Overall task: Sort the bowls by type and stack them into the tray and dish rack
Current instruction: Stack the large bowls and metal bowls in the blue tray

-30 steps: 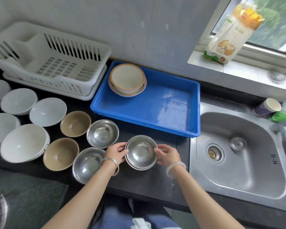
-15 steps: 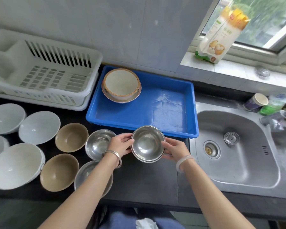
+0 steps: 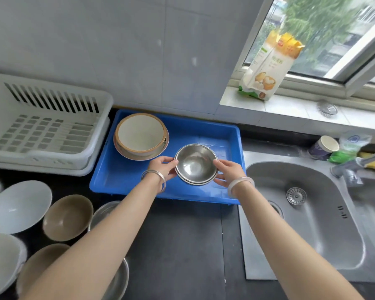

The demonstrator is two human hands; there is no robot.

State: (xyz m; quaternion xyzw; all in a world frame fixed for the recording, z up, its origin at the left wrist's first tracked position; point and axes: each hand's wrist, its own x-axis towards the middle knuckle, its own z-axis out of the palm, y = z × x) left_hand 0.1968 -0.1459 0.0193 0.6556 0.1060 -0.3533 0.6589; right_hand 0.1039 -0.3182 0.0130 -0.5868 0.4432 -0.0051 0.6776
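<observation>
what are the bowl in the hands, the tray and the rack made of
Bowl: likely stainless steel, brushed grey with soft reflections. Tray: seemingly plastic, glossy blue, moulded rim. Rack: white plastic by the look, moulded slots, matte.

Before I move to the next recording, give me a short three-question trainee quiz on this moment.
1. True or false: the steel bowls are held by both the left hand and the right hand.
2. Multiple choice: the held bowls are over which item? A) the white dish rack B) the blue tray C) the sink
3. Fill in: the stack of orange-rimmed bowls sits in the tray's far ____ corner.

Key: 1 true; 2 B; 3 left.
</observation>
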